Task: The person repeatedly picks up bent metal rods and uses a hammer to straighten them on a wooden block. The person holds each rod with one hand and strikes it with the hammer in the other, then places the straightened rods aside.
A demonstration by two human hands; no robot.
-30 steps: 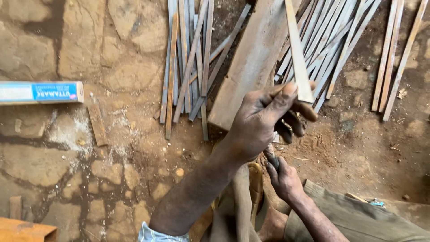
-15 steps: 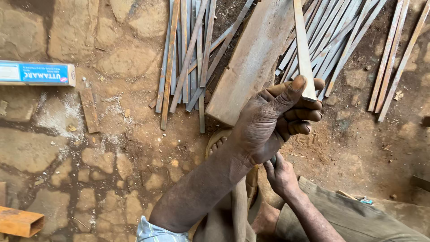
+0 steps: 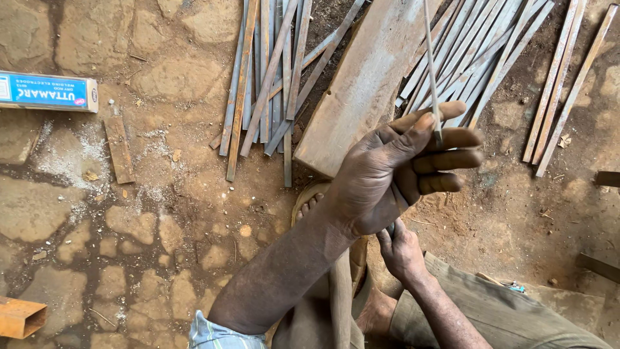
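Observation:
My left hand reaches forward over my knee and is closed on a thin metal strip, pinched between thumb and fingers. The strip points away from me and shows only its narrow edge, running up past the top of the view. My right hand sits lower, right under the left hand, with its fingers curled. The left hand hides what those fingers close on. Both hands hover above the near end of a wooden plank.
Two heaps of flat metal strips lie on the stone ground, one heap left of the plank and another right of it; more strips lie at far right. A blue and white box, an orange metal piece and my sandalled foot are nearby.
My left hand has lifted a little and rolled the strip, so its flat face gives way to its thin edge. The right hand stays tucked beneath.

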